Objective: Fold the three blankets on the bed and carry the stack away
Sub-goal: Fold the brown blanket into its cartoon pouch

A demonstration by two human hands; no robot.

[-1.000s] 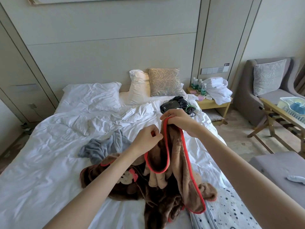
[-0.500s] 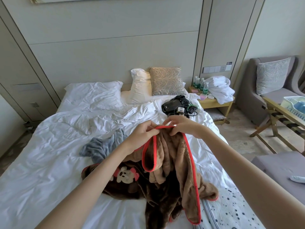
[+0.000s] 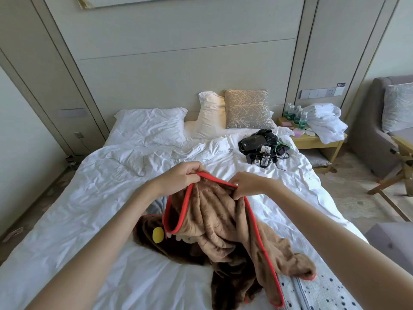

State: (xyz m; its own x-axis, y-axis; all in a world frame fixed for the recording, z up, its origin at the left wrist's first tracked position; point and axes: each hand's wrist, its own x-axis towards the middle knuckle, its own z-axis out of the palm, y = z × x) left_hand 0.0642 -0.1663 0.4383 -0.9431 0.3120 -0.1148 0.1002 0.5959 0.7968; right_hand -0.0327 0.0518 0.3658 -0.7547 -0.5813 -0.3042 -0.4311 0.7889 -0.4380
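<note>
A brown blanket (image 3: 214,222) with a red border hangs bunched above the white bed (image 3: 89,198), its lower part piled on the sheet. My left hand (image 3: 178,177) pinches the red edge at its top left. My right hand (image 3: 248,184) pinches the same edge a little to the right. A grey blanket (image 3: 156,203) shows only as a sliver behind my left forearm. A pale blue dotted blanket (image 3: 319,294) lies flat at the bed's near right corner, partly under the brown one.
A black bag with cables and small devices (image 3: 261,146) sits on the bed's far right. Pillows (image 3: 248,108) lean at the headboard. A bedside table (image 3: 312,139) holds bottles and white towels. An armchair (image 3: 380,121) and a wooden stand (image 3: 400,173) are on the right.
Both hands have slid apart along the red edge, spreading the top of the brown blanket. The view has moved closer over the bed, and the grey blanket is now mostly hidden.
</note>
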